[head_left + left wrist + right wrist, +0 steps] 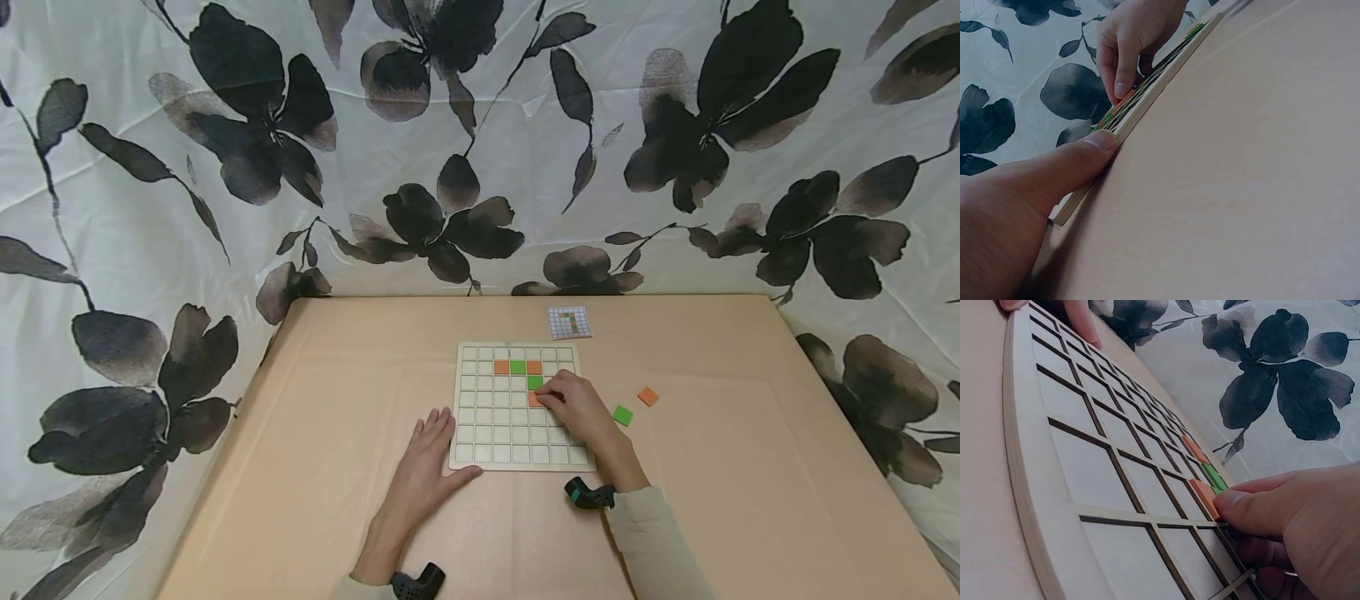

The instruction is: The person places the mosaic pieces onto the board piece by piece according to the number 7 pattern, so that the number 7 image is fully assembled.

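Note:
A white grid board [491, 433] with square cells lies on the table. In one of its upper rows sit an orange tile [501, 367], a green tile [517, 367] and another orange tile [534, 367]; a green tile [535, 382] is below the last. My right hand [573, 404] pinches an orange tile [1205, 497] at the cell under that green one, with thumb and fingertips on it. At the board's lower left corner, my left hand [429, 467] steadies the edge, fingers straight along the side and thumb [1100, 140] against the near edge.
Right of the board, a loose green tile [622, 415] and a loose orange tile [648, 396] lie on the table [300, 467]. Behind the board is a small card [569, 322] printed with a coloured grid. A floral cloth [480, 125] hangs behind the table.

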`<state>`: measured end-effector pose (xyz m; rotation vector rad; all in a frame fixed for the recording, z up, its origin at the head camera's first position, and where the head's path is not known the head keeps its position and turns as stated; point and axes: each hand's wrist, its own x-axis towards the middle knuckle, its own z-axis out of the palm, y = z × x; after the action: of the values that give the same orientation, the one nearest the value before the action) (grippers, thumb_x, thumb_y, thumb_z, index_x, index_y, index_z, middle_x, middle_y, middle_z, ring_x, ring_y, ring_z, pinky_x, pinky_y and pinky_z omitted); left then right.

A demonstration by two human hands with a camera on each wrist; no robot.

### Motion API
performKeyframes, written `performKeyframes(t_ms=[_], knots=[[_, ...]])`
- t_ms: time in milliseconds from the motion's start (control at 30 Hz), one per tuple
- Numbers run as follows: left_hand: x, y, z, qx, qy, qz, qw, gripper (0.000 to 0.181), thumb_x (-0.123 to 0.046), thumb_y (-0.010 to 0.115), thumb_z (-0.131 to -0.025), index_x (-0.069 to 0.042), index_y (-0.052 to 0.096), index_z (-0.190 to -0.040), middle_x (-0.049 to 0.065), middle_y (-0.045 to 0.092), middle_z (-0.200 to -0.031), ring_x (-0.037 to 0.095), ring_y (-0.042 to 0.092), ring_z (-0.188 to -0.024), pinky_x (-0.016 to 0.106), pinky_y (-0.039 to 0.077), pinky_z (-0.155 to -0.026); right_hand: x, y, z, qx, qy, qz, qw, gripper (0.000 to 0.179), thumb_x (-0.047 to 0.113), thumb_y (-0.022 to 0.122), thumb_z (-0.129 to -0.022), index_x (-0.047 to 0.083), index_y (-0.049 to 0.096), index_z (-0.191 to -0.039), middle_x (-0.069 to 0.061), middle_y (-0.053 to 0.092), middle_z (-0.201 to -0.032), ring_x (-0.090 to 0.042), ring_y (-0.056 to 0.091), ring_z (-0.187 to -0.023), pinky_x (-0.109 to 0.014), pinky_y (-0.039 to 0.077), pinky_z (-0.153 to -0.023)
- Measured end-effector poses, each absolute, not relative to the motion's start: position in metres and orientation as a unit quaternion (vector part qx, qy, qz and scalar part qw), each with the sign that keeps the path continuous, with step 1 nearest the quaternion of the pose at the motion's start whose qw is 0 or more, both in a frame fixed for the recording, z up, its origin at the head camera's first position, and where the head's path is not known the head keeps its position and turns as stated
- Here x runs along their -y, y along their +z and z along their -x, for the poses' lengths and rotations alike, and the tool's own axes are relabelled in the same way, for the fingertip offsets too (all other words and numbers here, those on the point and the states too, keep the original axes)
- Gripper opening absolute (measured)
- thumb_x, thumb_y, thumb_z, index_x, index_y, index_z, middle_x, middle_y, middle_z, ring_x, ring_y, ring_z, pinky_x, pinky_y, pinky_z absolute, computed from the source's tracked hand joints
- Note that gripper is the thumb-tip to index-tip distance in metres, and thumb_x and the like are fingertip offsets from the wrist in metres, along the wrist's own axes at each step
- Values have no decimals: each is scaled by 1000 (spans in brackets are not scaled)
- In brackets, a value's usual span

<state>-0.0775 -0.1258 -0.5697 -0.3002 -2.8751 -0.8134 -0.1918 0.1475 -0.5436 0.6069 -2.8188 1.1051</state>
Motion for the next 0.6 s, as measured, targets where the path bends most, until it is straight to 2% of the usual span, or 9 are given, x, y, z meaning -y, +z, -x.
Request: performKeyframes(t_ms=[600], knots=[[125,-569,77,954,-275,96,66,97,-61,73,-82,2,43,-149,18,38,-159,31,28,-153,41,16,-131,-147,-544,192,913,352,-202,30,7,16,73,-91,12,79,-93,1,67,-91,-12,61,-82,-33,57,-76]])
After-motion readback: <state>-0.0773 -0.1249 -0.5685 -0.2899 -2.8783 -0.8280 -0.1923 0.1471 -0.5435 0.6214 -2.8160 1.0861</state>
